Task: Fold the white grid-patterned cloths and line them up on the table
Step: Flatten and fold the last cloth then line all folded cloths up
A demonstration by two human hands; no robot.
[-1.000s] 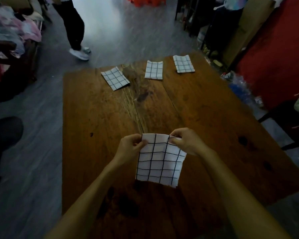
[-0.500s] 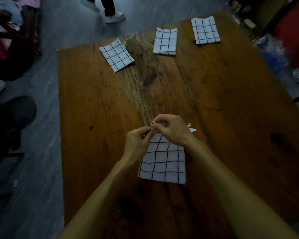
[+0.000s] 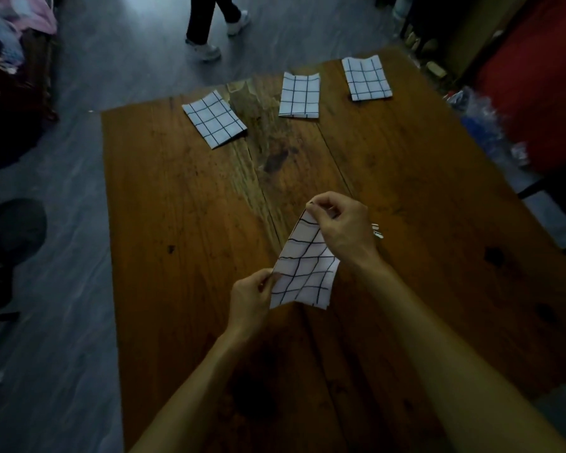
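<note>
While the wooden table (image 3: 177,223) is being taken as the landmark, a white grid-patterned cloth (image 3: 303,269) is being held just above its middle, nearer the table's near edge than its far one. The cloth is being stretched along a slant between two hands. Its far upper corner is being pinched by the right hand (image 3: 340,227), whose thumb and forefinger are closed on the fabric while the remaining fingers are being kept curled above it. Its near left edge is being pinched by the left hand (image 3: 250,299), whose fingertips (image 3: 268,277) are being pressed onto the border with the rest of the cloth lying to the right of them. The lower end of the cloth is being left hanging free toward the tabletop; whether it is touching the wood cannot be told. Along the table's far edge three folded cloths are being kept in a row, well apart from the hands: the left folded cloth (image 3: 214,123) is lying askew, the middle folded cloth (image 3: 299,95) and the right folded cloth (image 3: 366,78) are lying straighter. Beyond the table's far edge, a person's legs (image 3: 209,24) are being seen on the grey floor (image 3: 79,289).
</note>
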